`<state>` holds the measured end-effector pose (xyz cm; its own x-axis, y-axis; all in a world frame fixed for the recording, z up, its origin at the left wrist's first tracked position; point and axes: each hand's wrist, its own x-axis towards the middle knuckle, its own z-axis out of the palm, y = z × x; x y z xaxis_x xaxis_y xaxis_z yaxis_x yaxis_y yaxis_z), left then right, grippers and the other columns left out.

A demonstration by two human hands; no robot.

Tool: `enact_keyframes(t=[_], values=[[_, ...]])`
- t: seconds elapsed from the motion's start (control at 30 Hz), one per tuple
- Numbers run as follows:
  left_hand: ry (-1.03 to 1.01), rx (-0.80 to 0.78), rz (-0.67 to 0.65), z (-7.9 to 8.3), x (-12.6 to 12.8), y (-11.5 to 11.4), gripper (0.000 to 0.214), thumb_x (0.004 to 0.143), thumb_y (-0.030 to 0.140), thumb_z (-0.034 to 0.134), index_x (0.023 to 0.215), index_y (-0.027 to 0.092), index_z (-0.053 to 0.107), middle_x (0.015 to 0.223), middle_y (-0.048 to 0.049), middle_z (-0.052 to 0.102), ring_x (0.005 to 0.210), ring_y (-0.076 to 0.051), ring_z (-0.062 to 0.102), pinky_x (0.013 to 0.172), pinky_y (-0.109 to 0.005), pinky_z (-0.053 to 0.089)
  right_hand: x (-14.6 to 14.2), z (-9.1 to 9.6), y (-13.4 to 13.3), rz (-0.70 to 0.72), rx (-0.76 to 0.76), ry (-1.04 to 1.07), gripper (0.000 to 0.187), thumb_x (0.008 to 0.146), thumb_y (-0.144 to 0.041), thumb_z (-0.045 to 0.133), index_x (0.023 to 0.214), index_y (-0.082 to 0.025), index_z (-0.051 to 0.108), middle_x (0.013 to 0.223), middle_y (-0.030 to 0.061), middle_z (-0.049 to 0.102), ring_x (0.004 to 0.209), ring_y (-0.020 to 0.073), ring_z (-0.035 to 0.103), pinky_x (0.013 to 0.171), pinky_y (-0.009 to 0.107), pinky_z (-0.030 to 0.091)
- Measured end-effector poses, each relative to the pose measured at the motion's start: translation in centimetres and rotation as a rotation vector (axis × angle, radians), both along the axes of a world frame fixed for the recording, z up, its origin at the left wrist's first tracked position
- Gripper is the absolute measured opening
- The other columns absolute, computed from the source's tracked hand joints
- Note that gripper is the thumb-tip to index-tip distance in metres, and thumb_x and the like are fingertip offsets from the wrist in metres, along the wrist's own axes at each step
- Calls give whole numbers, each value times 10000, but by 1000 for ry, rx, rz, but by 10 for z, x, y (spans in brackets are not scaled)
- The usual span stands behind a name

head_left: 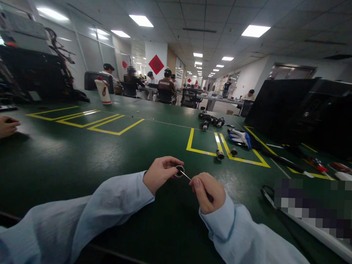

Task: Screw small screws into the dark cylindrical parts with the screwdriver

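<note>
My left hand [160, 172] is closed in a pinch round a small dark ring-shaped part [179, 171], held just above the green table [77, 159]. My right hand [208, 191] is closed on a thin tool with a metal shaft [186, 176] whose tip reaches into the ring. Both arms wear light blue sleeves. Two similar small cylindrical parts [220, 154] lie on the table ahead to the right, by a yellow taped rectangle [193, 142].
Gloves [241, 137] and a cluster of dark parts [211, 121] lie further right. Black cases [298, 109] stand at the right, dark equipment [30, 73] at the left. Another person's hand [1, 126] rests at the left edge. A white bag [103, 91] and seated people are beyond.
</note>
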<state>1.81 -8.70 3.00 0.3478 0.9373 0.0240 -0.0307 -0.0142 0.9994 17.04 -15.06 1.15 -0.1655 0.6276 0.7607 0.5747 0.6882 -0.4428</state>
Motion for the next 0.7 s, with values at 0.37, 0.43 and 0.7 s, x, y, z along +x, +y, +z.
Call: enact_keyframes(t=[0.37, 0.43, 0.7], values=[[30, 82, 9, -6, -1, 3, 254, 614, 106, 576, 853, 93, 661, 711, -53, 684, 600, -141, 627, 579, -256, 528, 0, 1, -2, -13, 88, -96, 229, 821, -180, 356, 681, -166, 536, 537, 11, 507, 522, 122, 461, 526, 279, 353], [35, 81, 11, -5, -2, 3, 257, 615, 105, 575, 856, 92, 663, 702, -54, 682, 595, -139, 625, 581, -256, 529, 0, 1, -2, -10, 100, -106, 223, 818, -174, 360, 680, -166, 535, 543, 15, 517, 524, 123, 465, 525, 280, 349], [35, 82, 15, -4, -2, 3, 215, 618, 122, 584, 812, 102, 673, 672, -41, 670, 585, -135, 616, 538, -242, 529, -3, 5, -5, -60, 121, -188, 237, 823, -162, 356, 674, -154, 541, 554, 34, 533, 546, 137, 484, 543, 284, 351]])
